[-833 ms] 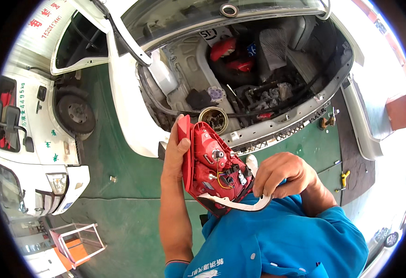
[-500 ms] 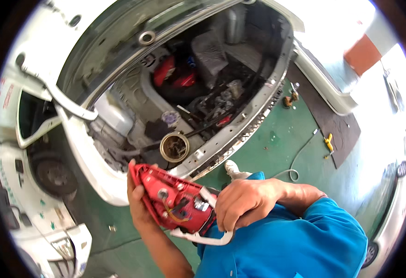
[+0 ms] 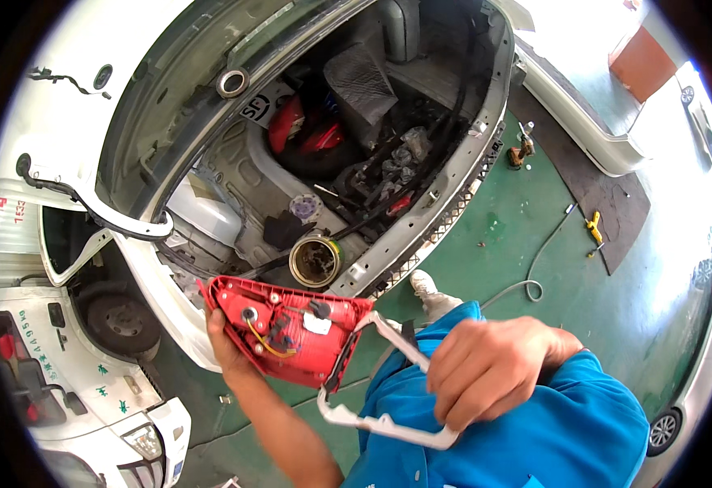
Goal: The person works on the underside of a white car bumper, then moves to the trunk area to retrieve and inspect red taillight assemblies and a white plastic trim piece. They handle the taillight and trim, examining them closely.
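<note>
My left hand (image 3: 227,346) is wrapped round the left side of a red tail light (image 3: 250,346). The lamp's back faces up, with bulb sockets and a yellow wire showing. To its right, my right hand (image 3: 494,370) is closed on a thin white U-shaped strip (image 3: 404,431), which looks like a gasket. Both ends of this strip reach the lamp's right edge; whether they are still attached I cannot tell. Past the lamp is the car's opened boot, where an open tin (image 3: 338,259) stands close to the rear sill (image 3: 372,272).
Red lamp parts (image 3: 287,122) and a grey folded sheet (image 3: 360,85) lie inside the boot. A removed white bumper (image 3: 583,130) rests on a dark mat (image 3: 616,207). On the green floor are a drill (image 3: 521,150), a hose (image 3: 535,260) and a yellow-handled tool (image 3: 594,230).
My right hand has moved right and down, drawing the white strip away from the lamp. The lamp has shifted left and turned slightly in my left hand.
</note>
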`<state>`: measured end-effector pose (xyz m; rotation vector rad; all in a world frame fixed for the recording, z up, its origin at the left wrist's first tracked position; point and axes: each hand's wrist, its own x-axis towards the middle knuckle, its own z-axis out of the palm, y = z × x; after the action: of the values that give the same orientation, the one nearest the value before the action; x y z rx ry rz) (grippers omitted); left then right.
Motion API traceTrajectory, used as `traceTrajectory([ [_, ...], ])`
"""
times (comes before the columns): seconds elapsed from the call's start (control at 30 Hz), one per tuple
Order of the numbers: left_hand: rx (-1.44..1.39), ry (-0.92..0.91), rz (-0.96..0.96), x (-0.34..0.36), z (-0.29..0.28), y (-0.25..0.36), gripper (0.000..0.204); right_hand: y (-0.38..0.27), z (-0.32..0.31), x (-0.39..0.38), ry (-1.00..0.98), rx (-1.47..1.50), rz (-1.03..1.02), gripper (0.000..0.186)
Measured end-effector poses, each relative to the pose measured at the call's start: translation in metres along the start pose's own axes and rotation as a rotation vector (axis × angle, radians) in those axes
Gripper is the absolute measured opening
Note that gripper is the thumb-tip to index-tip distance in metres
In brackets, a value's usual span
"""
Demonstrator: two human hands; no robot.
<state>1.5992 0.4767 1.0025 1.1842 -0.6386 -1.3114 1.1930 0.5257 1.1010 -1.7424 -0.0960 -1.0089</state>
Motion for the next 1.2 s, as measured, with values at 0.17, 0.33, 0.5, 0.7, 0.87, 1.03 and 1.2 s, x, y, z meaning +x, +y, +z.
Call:
traceTrajectory([
  [0.17,-0.027,0.066,-0.047,0.055,-0.016,-0.048,0.058,0.005,-0.056,-0.035,0.131,0.012,0.094,0.013],
  [0.33,-0.169,0.099,-0.143,0.075,0.0,-0.077,0.047,0.03,-0.082,-0.078,0.338,0.152,0.207,0.013],
  [0.5,-0.286,0.054,-0.109,0.091,-0.02,-0.098,0.053,0.041,-0.093,-0.075,0.365,0.19,0.166,0.014],
  [0.7,-0.172,0.041,-0.124,0.118,-0.021,-0.115,0.057,0.075,-0.079,-0.022,0.288,0.013,0.328,0.014],
  [0.87,-0.068,-0.009,0.132,0.138,0.016,-0.136,0.071,0.096,-0.006,0.047,0.098,-0.096,0.199,0.015],
  [1.03,0.043,0.009,0.126,0.156,-0.011,-0.15,0.077,0.092,-0.006,0.058,0.134,-0.013,0.328,0.014],
  [1.2,0.008,0.038,-0.027,0.183,-0.045,-0.183,0.074,0.072,-0.029,0.014,0.324,-0.214,0.622,0.017],
])
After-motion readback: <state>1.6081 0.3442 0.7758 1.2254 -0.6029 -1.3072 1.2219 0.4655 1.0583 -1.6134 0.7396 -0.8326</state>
